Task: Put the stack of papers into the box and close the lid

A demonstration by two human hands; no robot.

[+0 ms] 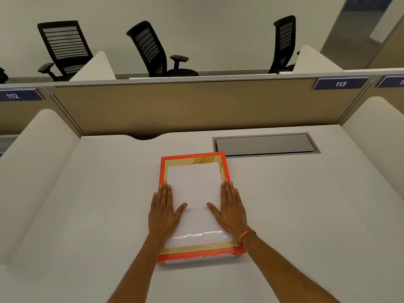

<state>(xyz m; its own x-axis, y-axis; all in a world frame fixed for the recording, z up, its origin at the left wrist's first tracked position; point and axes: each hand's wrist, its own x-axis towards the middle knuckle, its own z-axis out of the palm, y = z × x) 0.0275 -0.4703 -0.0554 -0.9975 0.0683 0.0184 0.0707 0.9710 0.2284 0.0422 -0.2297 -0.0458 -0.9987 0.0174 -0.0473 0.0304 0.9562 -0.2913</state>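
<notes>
The box point(197, 255) is orange-red, its lid point(196, 200) framed in the same colour, then a gold band with a gold feather print at 1 o'clock around a glossy white centre. The tabletop point(87, 215) is off-white, with a grey metal hatch point(265, 145). The partition point(175, 106) is tan; the number plates point(340, 84) are navy with white digits. The chairs point(153, 49) are black.

Box point(197, 256) sits on the desk point(295, 215), near the middle, lid point(194, 193) on top of it. Left hand point(164, 212) lies flat on the lid's left side, right hand point(231, 209) flat on its right side, thumbs pointing inward, apart. Wrist band point(246, 235) on the right wrist. Recessed cable hatch point(265, 145) in the desk behind and to the right of the box, just beside its far right corner. Partition point(185, 106) stands along the desk's far edge. Number plate point(340, 84) at the partition's upper right. Three chairs point(153, 49) beyond the partition.
</notes>
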